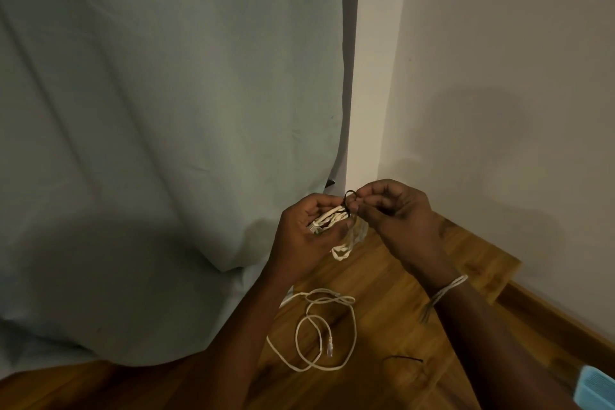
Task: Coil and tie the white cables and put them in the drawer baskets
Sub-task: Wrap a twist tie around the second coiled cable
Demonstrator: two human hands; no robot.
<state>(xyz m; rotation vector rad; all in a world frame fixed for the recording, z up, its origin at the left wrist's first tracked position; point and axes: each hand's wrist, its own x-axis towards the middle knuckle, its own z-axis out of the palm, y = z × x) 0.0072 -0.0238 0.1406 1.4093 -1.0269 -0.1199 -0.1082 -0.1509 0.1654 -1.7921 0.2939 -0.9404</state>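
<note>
My left hand (304, 236) grips a coiled white cable (329, 217) as a tight bundle, with a plug end poking out at its left side and a loop hanging below. My right hand (396, 213) pinches a thin black tie (348, 197) that wraps the top of the bundle. A second white cable (319, 326) lies in loose loops on the wooden surface (392, 303) below my hands, its clear plug pointing toward me. Another black tie (404, 358) lies on the wood to the right of it.
A large pale green curtain (166, 110) hangs at the left and drapes onto the wood. A cream wall (499, 76) rises at the right with a wooden ledge along its base. A light blue basket corner (595, 386) shows at the bottom right.
</note>
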